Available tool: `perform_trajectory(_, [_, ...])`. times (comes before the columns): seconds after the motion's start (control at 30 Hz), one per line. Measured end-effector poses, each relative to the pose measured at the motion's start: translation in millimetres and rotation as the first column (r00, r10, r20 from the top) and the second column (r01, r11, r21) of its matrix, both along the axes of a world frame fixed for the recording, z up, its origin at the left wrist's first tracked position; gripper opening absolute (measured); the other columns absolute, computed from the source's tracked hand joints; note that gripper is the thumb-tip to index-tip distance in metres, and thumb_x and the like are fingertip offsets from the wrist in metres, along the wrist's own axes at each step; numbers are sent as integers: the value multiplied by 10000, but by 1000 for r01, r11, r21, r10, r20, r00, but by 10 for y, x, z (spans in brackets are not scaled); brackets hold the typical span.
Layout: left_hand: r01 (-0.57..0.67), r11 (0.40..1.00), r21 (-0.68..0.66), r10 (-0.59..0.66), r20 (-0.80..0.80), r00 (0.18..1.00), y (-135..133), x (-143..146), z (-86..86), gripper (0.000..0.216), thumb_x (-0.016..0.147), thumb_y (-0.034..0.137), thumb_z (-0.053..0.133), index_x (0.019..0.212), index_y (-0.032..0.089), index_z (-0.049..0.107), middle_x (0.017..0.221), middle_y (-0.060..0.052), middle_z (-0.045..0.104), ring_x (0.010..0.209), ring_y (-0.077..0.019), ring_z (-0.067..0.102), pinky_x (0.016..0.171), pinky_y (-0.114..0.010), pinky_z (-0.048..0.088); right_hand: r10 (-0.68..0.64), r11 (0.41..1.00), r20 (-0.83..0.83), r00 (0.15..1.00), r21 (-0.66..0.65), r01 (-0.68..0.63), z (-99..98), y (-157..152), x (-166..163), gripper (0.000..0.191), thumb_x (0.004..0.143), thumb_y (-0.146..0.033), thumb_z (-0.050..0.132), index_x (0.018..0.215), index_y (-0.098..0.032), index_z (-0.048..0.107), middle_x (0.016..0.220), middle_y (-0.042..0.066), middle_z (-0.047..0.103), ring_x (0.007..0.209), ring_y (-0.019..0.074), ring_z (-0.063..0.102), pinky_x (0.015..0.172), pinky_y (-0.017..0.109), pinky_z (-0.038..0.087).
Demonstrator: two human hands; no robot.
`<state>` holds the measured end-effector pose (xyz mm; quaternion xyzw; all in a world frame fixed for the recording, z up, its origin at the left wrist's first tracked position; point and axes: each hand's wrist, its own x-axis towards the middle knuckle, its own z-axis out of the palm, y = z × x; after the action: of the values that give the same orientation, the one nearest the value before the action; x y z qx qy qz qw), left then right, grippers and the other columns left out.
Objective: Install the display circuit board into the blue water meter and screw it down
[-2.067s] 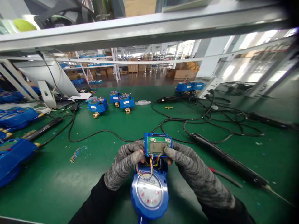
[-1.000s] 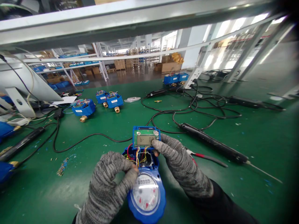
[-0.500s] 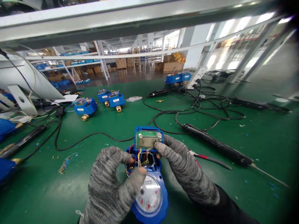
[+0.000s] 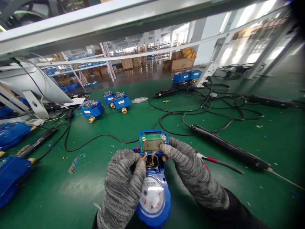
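Observation:
Below me a blue water meter lies on the green tabletop, its round dial facing up. Over the meter's open wiring compartment, a display module in a blue frame is tilted toward me, its small LCD lit with characters. My right hand, in a grey knitted glove with bare fingertips, grips the module's right edge, thumb on the front. Thin coloured wires run from the module into the compartment. My left hand, gloved alike, pinches wires at the module's lower left corner; its fingertips partly hide them.
Red-handled pliers and a black electric screwdriver lie to the right, amid tangled black cables. Several blue meter units stand left and behind. A white power strip leans at the back. Wire scraps lie left.
My left thumb and forefinger have closed together at the wires, and that hand has shifted right and up. My right hand still holds the display module. The whole view has shifted slightly.

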<state>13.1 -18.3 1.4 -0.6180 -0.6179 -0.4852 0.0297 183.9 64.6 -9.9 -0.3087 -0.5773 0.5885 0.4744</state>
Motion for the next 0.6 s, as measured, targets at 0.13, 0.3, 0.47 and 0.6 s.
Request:
perform_trajectory(0.13, [20,999,-37,-17,72,997,20,-1,-39,87,868,262,671,828,203,722,842,-40,735,773,-200,695,745,-355,585,55,998,-42,998,-40,-57,-24,5,15,228,921,-422,712,1115,-309,756,1124,-15,744,979,165,711,873,253,593])
perform_trajectory(0.3, [118,980,-160,-73,266,961,76,14,-95,127,862,303,687,789,212,737,833,-36,736,769,-204,690,745,-353,579,46,999,-87,995,14,-45,-67,-20,37,184,924,-402,720,1101,-364,755,1215,-66,714,1125,154,678,921,221,581])
perform_trajectory(0.47, [34,984,-178,23,307,952,98,47,-188,129,844,351,701,790,239,732,864,-25,731,822,-225,675,813,-414,557,86,995,-153,985,67,-76,-87,9,34,186,929,-338,726,1107,-383,752,1240,-87,699,1169,145,659,974,225,558])
perform_trajectory(0.6, [9,995,-100,20,278,960,104,37,-263,87,821,333,722,788,253,727,864,-14,727,854,-230,665,831,-422,543,148,989,-155,977,27,-146,-49,20,11,241,967,-333,672,1202,-334,725,1220,-36,714,1119,167,681,949,260,575])
